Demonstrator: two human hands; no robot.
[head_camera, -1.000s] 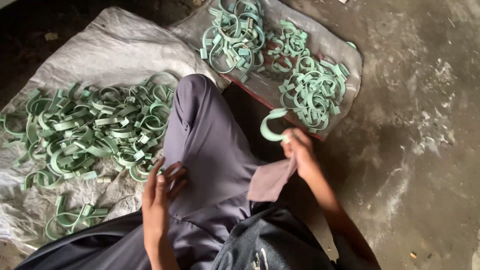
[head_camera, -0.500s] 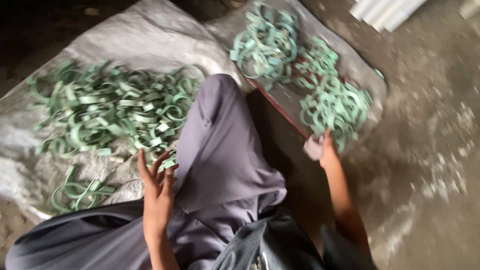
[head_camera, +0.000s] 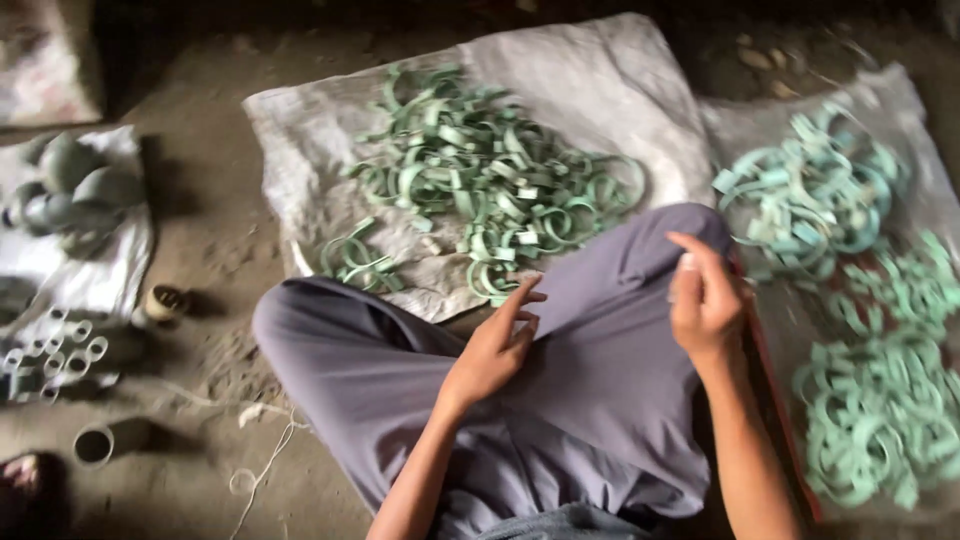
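With the left hand (head_camera: 495, 350) open and empty at the edge of the green clip pile (head_camera: 490, 185) at twelve o'clock, and the right hand (head_camera: 705, 300) loosely curled, apparently empty, it seems best to pinch just one loose clip at the near edge.

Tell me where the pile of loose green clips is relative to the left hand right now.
In the head view, the pile of green clips lies on a grey sack just beyond the left hand, which rests on the person's raised knee.
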